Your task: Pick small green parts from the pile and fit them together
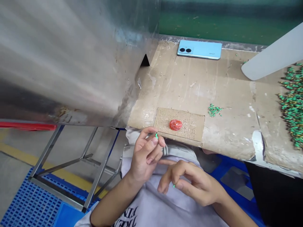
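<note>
Between thumb and fingertips, my left hand [148,151] pinches a tiny green piece [156,136] just off the table's front edge. My right hand [189,181] is lower and to the right, its thumb and index finger closed on another small green piece [174,186], mostly hidden by the fingers. Ahead of both hands lies a flat cardboard piece [197,124] bearing a glossy red-orange blob [175,125]. A small pile of green pieces [214,110] sits to the right of that cardboard. What exactly the green pieces are is too small to tell.
A large heap of green and gold pieces [293,104] covers the table's right side. A white tapered object [272,55] slants in beside it. A light blue phone [200,49] lies at the back. A metal panel [94,56] stands left, above a metal-framed stool [94,176].
</note>
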`<state>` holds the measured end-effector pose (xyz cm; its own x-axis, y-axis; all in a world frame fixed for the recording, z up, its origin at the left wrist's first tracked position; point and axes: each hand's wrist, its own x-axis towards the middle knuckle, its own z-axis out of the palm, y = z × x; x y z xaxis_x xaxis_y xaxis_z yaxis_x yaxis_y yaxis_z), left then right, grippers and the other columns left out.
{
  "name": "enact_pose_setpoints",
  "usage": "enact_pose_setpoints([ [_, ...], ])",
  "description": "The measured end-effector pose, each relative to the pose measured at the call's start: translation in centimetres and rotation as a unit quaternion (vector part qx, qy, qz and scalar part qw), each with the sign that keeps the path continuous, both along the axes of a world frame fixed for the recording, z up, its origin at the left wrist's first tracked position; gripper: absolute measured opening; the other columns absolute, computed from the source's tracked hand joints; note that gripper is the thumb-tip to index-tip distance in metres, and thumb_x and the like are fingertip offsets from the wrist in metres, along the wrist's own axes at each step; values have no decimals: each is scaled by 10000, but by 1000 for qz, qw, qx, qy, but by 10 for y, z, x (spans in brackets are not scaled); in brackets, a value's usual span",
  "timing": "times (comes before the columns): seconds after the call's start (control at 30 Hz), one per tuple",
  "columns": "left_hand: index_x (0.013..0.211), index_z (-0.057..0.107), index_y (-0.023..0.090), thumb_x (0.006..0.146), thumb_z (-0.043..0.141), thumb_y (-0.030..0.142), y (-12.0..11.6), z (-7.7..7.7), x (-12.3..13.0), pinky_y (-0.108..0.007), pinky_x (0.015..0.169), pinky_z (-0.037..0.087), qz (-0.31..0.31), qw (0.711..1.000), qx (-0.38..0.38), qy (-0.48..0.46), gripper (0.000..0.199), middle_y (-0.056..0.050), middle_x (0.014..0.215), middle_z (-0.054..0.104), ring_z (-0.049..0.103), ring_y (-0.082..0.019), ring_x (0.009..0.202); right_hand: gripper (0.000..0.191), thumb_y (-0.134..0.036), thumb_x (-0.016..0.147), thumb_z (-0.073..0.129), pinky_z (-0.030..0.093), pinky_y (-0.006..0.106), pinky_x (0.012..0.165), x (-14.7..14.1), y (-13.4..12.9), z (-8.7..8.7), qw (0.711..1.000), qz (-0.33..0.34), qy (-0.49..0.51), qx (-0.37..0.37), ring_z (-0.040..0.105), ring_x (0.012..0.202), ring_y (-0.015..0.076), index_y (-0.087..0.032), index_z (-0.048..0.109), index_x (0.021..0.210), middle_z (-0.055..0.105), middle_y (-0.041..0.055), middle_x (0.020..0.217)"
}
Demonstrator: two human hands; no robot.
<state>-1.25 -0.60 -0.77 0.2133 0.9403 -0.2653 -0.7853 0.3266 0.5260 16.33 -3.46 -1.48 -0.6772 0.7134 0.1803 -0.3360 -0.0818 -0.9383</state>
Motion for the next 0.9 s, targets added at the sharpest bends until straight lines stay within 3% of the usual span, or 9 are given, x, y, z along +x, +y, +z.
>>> enact_pose_setpoints([
  [0.1,1077,736,246,958,745,201,0,-1,-1,-81,390,289,18,1000,16,8,128,47,799,739,132,2,393,95,-287,1139,464,487,517,1165,-4,-4,-3,999,-38,-8,-23,791,1013,186,-239,534,1098,813,80,1060],
  [0.27,1127,737,271,991,710,237,-4,-3,0,-91,371,288,13,997,72,32,143,38,820,727,189,-9,392,81,-290,1125,488,632,375,901,-5,-8,-11,994,-65,-80,-32,761,1049,204,-239,550,1116,792,121,1095],
  [0.6,1090,725,251,959,713,232,-2,0,1,-124,394,261,20,998,51,29,133,61,739,643,165,-18,408,66,-310,1129,499,649,397,858,-12,-16,-19,994,-84,21,-69,797,985,214,-257,489,1090,807,103,1035],
  [0.8,1058,726,257,922,755,259,3,5,-6,-150,394,228,39,997,41,54,140,69,708,618,158,-28,408,103,-325,1128,489,649,383,837,-3,-17,-20,995,-70,-12,-70,797,952,208,-247,496,1061,804,101,1016],
  [0.9,1054,746,268,920,762,257,4,7,-12,-155,398,241,56,995,45,70,135,67,702,617,165,-34,413,82,-271,1120,480,646,359,862,16,-14,-12,991,-61,-119,-30,790,973,197,-251,550,1083,805,80,1042],
])
